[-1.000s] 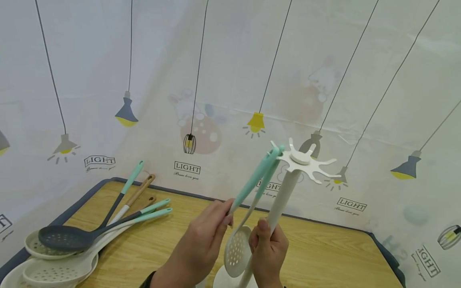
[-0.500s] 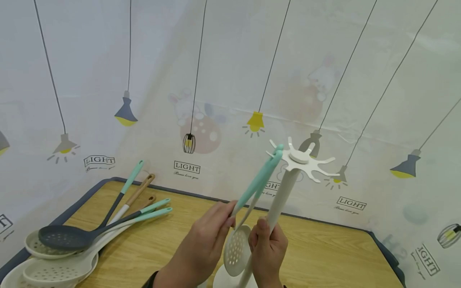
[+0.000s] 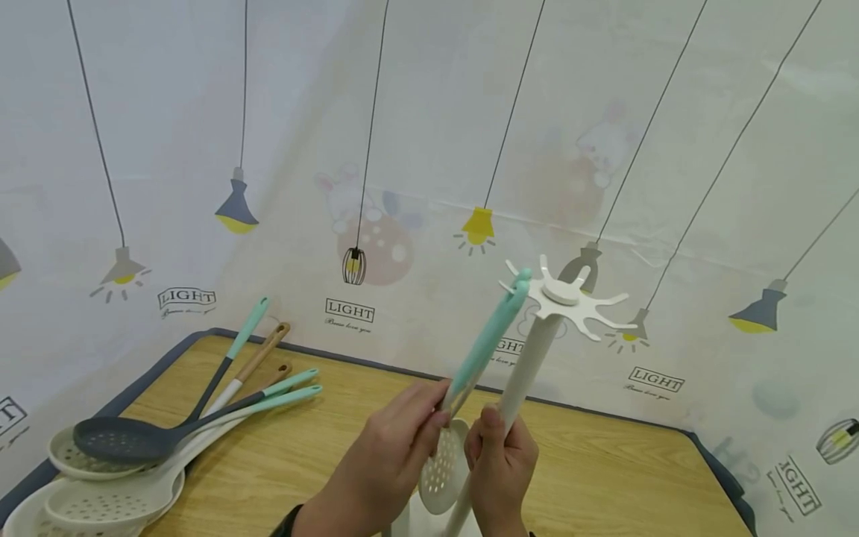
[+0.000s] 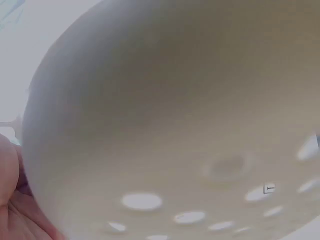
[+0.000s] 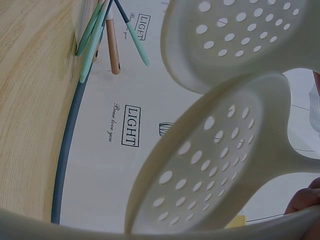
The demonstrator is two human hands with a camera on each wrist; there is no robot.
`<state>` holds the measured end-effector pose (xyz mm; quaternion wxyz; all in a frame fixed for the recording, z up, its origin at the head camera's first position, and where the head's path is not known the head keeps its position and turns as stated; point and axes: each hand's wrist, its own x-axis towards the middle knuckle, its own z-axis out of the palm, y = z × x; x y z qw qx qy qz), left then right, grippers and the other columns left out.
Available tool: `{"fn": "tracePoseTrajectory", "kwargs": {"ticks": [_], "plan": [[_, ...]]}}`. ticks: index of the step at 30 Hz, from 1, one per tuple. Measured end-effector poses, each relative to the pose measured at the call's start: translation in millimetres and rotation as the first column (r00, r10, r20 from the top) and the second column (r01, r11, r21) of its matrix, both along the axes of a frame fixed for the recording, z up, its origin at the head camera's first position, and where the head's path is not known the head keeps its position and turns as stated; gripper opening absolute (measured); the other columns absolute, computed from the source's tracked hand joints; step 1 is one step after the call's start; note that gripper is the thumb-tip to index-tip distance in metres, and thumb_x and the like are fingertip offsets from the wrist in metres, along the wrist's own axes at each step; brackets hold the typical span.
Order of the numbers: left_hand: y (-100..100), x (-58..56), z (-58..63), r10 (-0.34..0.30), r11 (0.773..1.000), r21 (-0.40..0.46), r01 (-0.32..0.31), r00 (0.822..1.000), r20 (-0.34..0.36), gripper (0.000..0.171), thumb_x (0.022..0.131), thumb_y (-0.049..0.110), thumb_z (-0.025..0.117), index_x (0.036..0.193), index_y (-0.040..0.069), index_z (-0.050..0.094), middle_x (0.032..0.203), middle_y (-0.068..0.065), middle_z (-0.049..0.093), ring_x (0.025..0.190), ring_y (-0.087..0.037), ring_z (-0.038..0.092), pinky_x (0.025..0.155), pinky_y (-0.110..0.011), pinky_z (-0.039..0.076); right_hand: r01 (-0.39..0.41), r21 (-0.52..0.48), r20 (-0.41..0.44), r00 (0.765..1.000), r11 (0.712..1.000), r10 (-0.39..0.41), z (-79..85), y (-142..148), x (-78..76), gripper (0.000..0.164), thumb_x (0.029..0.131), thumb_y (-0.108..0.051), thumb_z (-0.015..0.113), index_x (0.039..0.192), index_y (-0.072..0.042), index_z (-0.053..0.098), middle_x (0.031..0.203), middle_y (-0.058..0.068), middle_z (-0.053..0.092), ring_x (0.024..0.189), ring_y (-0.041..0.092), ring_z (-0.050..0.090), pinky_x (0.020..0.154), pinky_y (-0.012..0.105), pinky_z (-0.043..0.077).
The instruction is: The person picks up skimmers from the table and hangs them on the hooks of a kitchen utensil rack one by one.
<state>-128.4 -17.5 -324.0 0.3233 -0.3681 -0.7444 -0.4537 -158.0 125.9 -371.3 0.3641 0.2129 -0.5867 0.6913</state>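
At the left of the wooden table [image 3: 282, 462] lies a pile of spare utensils [image 3: 134, 455]: a dark grey slotted spoon and cream skimmers with mint handles. In the middle, the left hand [image 3: 396, 455] pinches the mint-green handle of a cream perforated skimmer [image 3: 479, 350], whose top end touches a hook of the white utensil stand [image 3: 530, 365]. The right hand [image 3: 499, 466] is closed around the stand's pole. The hanging step seems nearly done; next the handle's hole must settle on the hook.
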Motion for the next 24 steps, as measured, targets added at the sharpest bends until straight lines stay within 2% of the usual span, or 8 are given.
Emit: {"fn": "tracePoseTrajectory", "kwargs": {"ticks": [5,9,15,24], "plan": [[0.5,1.3,-0.3,-0.021,1.000,-0.003,0.021,1.000,0.018,0.023,0.103,0.001,0.052,0.125,0.003,0.060,0.088,0.000,0.055,0.074,0.001,0.049,0.064,-0.009,0.046,0.004,0.009,0.008,1.000,1.000,-0.004,-0.9,0.3,0.2,0.040,0.107,-0.010,0.049,0.072,0.008,0.041,0.050,0.011,0.032,0.038,0.020,0.026,0.031,0.026,0.021],[1.3,1.4,0.4,-0.030,0.999,-0.012,0.031,0.999,0.041,0.020,0.104,0.003,0.053,0.123,0.004,0.061,0.089,0.000,0.057,0.076,0.000,0.053,0.066,-0.011,0.048,-0.019,0.002,-0.030,0.999,1.000,0.019,-2.4,1.2,-2.8,0.036,0.106,-0.005,0.047,0.073,0.008,0.043,0.049,0.010,0.032,0.037,0.018,0.026,0.031,0.023,0.021],[2.7,1.2,0.5,0.003,0.999,-0.055,0.001,0.997,0.076,0.022,0.105,0.008,0.053,0.124,0.003,0.063,0.091,0.001,0.058,0.072,0.001,0.046,0.059,-0.010,0.044,-0.062,-0.006,-0.089,0.994,0.998,0.061,-4.2,3.0,-6.7,0.031,0.105,0.001,0.046,0.076,0.009,0.044,0.050,0.007,0.033,0.037,0.013,0.027,0.031,0.022,0.021],[2.4,2.3,-3.2,0.024,0.995,-0.098,-0.012,0.992,0.123,0.025,0.105,0.011,0.055,0.127,0.004,0.065,0.088,0.003,0.060,0.069,0.003,0.043,0.057,-0.010,0.042,-0.050,0.015,-0.087,0.995,0.999,0.051,-10.8,4.2,-6.5,0.029,0.106,0.002,0.043,0.078,0.009,0.044,0.052,0.006,0.034,0.038,0.013,0.027,0.032,0.021,0.022]]}}
